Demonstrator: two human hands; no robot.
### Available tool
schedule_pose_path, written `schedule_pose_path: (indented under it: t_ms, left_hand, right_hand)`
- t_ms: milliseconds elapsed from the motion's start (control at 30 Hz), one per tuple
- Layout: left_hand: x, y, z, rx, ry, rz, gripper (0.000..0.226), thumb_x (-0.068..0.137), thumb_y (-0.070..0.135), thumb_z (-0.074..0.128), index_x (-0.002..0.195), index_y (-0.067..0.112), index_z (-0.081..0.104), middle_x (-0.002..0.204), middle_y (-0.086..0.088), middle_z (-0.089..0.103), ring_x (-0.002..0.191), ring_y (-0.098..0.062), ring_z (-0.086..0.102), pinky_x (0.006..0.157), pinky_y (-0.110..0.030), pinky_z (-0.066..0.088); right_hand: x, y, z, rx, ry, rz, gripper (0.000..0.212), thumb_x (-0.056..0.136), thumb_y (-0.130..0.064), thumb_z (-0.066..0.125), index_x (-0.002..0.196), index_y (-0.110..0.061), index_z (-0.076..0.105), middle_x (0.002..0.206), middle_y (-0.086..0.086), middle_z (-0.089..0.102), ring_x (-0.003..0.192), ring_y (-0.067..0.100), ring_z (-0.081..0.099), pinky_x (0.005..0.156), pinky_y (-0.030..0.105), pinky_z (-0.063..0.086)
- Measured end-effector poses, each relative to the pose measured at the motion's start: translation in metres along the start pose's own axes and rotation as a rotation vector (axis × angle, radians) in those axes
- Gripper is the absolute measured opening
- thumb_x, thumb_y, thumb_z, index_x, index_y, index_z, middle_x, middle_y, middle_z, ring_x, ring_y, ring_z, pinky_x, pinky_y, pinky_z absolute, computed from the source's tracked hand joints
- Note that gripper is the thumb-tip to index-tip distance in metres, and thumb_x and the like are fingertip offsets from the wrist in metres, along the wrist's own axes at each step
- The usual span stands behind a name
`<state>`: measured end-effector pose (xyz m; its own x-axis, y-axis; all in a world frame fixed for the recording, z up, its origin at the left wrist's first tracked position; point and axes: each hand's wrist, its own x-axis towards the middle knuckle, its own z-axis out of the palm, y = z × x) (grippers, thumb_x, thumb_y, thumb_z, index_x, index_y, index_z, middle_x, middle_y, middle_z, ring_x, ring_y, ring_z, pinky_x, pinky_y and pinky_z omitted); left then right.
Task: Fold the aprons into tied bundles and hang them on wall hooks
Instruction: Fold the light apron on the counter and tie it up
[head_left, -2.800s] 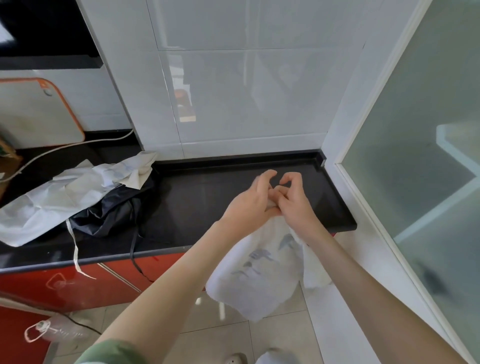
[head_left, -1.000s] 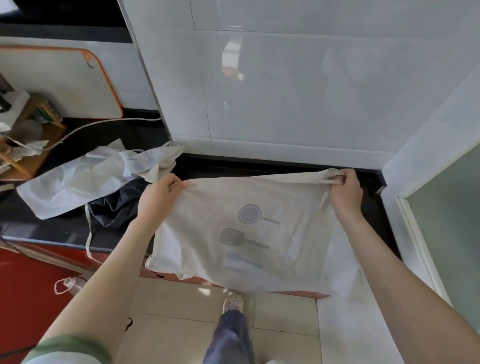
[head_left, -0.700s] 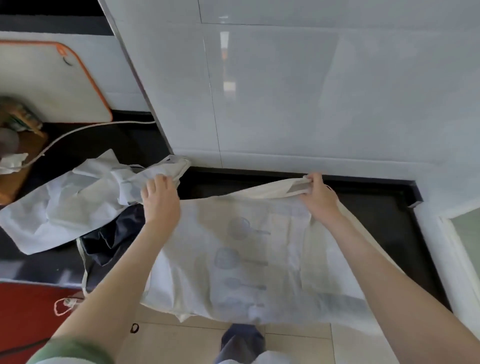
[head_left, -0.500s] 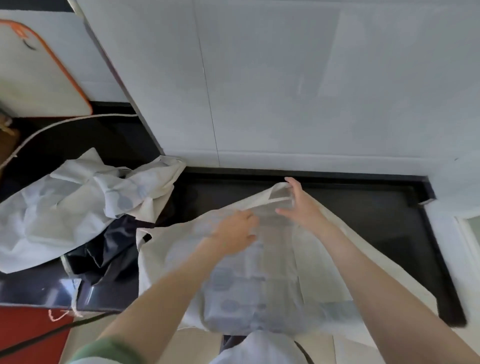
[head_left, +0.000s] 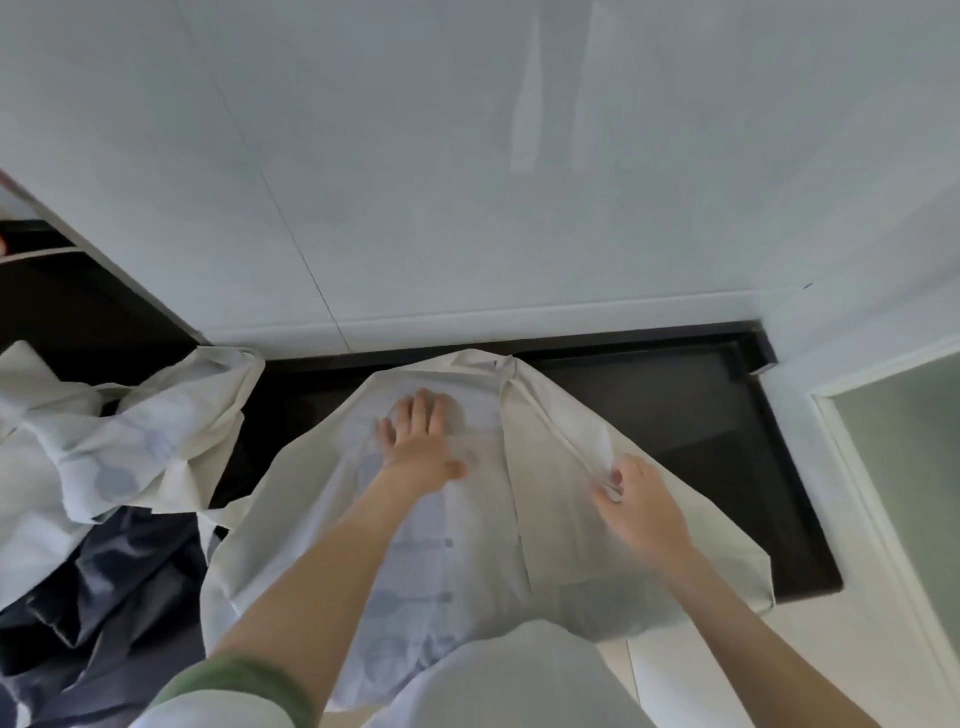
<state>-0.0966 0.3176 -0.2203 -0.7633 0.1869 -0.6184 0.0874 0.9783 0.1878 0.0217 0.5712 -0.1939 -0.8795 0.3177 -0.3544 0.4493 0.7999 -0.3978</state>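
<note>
The left hand (head_left: 421, 441) lies flat, fingers straight, on the cream apron (head_left: 561, 525) draped over the counter (head_left: 675, 410) edge; the right hand (head_left: 641, 506) pinches its strap (head_left: 551, 418). Bare counter lies beyond the pinch; a white apron (head_left: 130, 441) and a dark apron (head_left: 104, 597) crowd the left

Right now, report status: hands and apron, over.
Left hand flat on cream apron. Right hand pinching its strap. Crumpled aprons heaped at left.

White sleeve (head_left: 208, 713), green cuff (head_left: 244, 678)
</note>
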Motion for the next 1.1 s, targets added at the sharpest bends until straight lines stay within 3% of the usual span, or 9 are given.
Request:
schedule_pose_path:
  t_ms: [133, 300, 433, 600, 700, 767, 867, 967, 1100]
  left_hand:
    - [0.002, 0.009, -0.005, 0.002, -0.035, -0.072, 0.103, 0.089, 0.051, 0.055, 0.15, 0.02, -0.022, 0.156, -0.003, -0.029, 0.144, -0.027, -0.025, 0.114, -0.058, -0.008]
    - [0.001, 0.026, -0.002, -0.003, -0.045, -0.148, 0.095, 0.093, 0.044, 0.05, 0.15, 0.017, -0.022, 0.155, -0.01, -0.03, 0.143, -0.033, -0.025, 0.115, -0.055, -0.008]
    - [0.001, 0.045, 0.006, -0.101, 0.01, 0.061, 0.089, 0.091, 0.028, 0.053, 0.152, 0.016, -0.011, 0.158, -0.013, -0.017, 0.144, -0.029, -0.022, 0.118, -0.048, -0.006]
    - [-0.004, 0.043, 0.023, -0.196, -0.007, 0.099, 0.098, 0.089, 0.059, 0.049, 0.151, 0.014, -0.012, 0.159, -0.002, -0.02, 0.144, -0.02, -0.026, 0.117, -0.044, -0.013]
    - [-0.003, 0.039, 0.022, -0.538, 0.058, 0.033, 0.092, 0.085, 0.065, 0.053, 0.152, 0.019, 0.008, 0.159, 0.001, 0.004, 0.147, -0.018, -0.008, 0.119, -0.043, -0.003]
    - [-0.005, 0.037, 0.012, -1.063, 0.075, -0.071, 0.08, 0.077, 0.071, 0.06, 0.139, 0.027, 0.035, 0.143, 0.008, 0.038, 0.138, -0.018, 0.03, 0.115, -0.043, 0.021]
    - [-0.008, 0.03, -0.008, -1.805, 0.09, -0.28, 0.065, 0.08, 0.056, 0.069, 0.13, 0.019, 0.049, 0.126, 0.003, 0.061, 0.111, -0.017, 0.06, 0.095, -0.037, 0.045]
    - [-0.008, 0.018, -0.012, -1.987, 0.219, -0.394, 0.044, 0.091, 0.029, 0.065, 0.128, 0.011, 0.051, 0.119, -0.007, 0.064, 0.107, -0.025, 0.062, 0.082, -0.04, 0.051]
    - [-0.02, 0.016, -0.014, -1.921, 0.157, -0.414, 0.035, 0.096, 0.02, 0.057, 0.128, 0.009, 0.047, 0.118, -0.01, 0.062, 0.102, -0.027, 0.06, 0.077, -0.043, 0.05]
  right_hand:
    - [-0.011, 0.019, -0.013, -0.058, -0.213, 0.461, 0.06, 0.095, -0.063, 0.031, 0.069, -0.015, 0.056, 0.072, 0.003, 0.058, 0.077, 0.024, 0.057, 0.071, 0.032, 0.041]
    - [-0.025, 0.03, -0.019, 0.309, -0.436, 0.787, 0.062, 0.079, -0.066, 0.06, 0.067, -0.005, 0.06, 0.06, 0.01, 0.059, 0.048, 0.022, 0.056, 0.053, 0.026, 0.051]
    - [-0.013, 0.031, -0.013, 0.457, -0.259, 0.734, 0.021, 0.085, -0.026, 0.068, 0.087, -0.007, 0.061, 0.072, 0.012, 0.061, 0.058, 0.022, 0.059, 0.07, 0.037, 0.058]
    - [-0.008, 0.035, -0.008, 0.885, 0.093, 0.583, 0.018, 0.088, -0.008, 0.05, 0.106, -0.007, 0.054, 0.089, 0.006, 0.056, 0.074, 0.018, 0.051, 0.063, 0.029, 0.042]
    - [0.012, 0.046, -0.019, 1.062, 0.272, 0.566, 0.019, 0.092, -0.002, 0.047, 0.109, -0.008, 0.045, 0.094, 0.01, 0.052, 0.077, 0.02, 0.051, 0.061, 0.027, 0.042]
    - [0.028, 0.061, -0.032, 1.101, 0.363, 0.54, 0.025, 0.09, 0.001, 0.049, 0.113, -0.007, 0.045, 0.099, 0.012, 0.053, 0.088, 0.025, 0.055, 0.067, 0.03, 0.046]
    - [0.042, 0.078, -0.053, 1.104, 0.35, 0.499, 0.046, 0.09, 0.0, 0.053, 0.133, -0.012, 0.039, 0.11, 0.0, 0.052, 0.101, 0.022, 0.055, 0.086, 0.035, 0.049]
    - [0.052, 0.092, -0.064, 1.168, 0.242, 0.509, 0.071, 0.091, 0.0, 0.056, 0.149, -0.026, 0.025, 0.13, -0.002, 0.045, 0.112, 0.024, 0.054, 0.1, 0.043, 0.046]
    - [0.059, 0.1, -0.06, 1.177, 0.146, 0.53, 0.074, 0.093, -0.006, 0.058, 0.153, -0.022, 0.017, 0.134, 0.002, 0.041, 0.115, 0.024, 0.052, 0.097, 0.042, 0.045]
